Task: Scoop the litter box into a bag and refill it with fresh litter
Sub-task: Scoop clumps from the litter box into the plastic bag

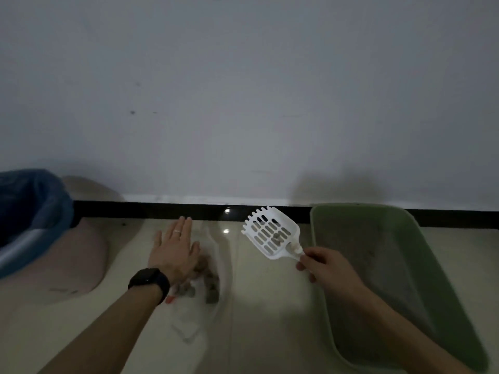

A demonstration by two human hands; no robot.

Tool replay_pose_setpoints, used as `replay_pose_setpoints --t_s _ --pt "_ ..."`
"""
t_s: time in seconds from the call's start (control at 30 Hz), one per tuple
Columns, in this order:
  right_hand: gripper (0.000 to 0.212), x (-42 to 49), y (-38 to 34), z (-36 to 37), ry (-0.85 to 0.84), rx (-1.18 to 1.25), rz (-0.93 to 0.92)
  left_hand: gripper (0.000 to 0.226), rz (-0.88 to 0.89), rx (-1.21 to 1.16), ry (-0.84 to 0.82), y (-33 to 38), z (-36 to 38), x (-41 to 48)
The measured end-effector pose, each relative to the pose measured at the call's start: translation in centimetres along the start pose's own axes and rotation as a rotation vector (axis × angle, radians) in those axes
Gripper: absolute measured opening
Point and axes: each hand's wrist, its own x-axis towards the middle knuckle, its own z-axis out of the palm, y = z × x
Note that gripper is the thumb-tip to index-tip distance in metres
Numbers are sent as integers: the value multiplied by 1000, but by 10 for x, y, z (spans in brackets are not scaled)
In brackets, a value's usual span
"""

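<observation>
The green plastic litter box (442,287), a shallow rectangular tray, sits on the pale tiled floor against the wall, with a thin grey layer of litter inside. Just left of its near-left rim, the right hand (324,265) pinches the handle of a white slotted plastic scoop (272,233) with curled fingers. The blade is raised and tilted up, probably so the small grey clump in it does not slide off on the way across.

Further left of the box lies a clear plastic bag (216,255) flat on the floor, with grey-brown clumps (210,287) already in it. The left hand (175,252), fingers straight and together, lies over the bag's far side, likely to steady or spread the mouth for the scoop; whether it presses down cannot be told.

Well left of the box stand a blue-lined bin (29,220) and a pinkish rounded mat (75,263).
</observation>
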Motion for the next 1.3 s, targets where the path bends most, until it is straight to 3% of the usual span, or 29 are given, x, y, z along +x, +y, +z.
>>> replay_pose_setpoints --t_s 0.2,0.4,0.5,0.63,0.77,0.93,1.13,1.23,1.3 --pt "19 8 -38 66 -153 -157 -48 72 -258 -149 -108 -88 42 -34" --pt "13 12 -46 132 -275 -358 -53 88 -352 -515 -211 -88 81 -51" --pt "18 14 -46 153 -324 -479 -51 83 -344 -616 -234 -80 96 -55" --pt "24 16 -48 167 -283 -621 -92 85 -311 -632 -259 -74 104 -60" --pt "42 11 -56 171 -233 -957 -236 91 -316 -644 -255 -74 104 -63" --pt "54 4 -55 176 -124 -1114 -373 75 -309 -631 -199 -79 101 -61" --pt "62 5 -44 166 -66 -1000 -405 74 -280 -619 -246 -78 97 -60" --pt "52 4 -29 154 6 -727 -397 77 -288 -619 -311 -72 89 -58" --pt "39 1 -23 141 65 -443 -295 84 -297 -614 -363 -69 83 -55"
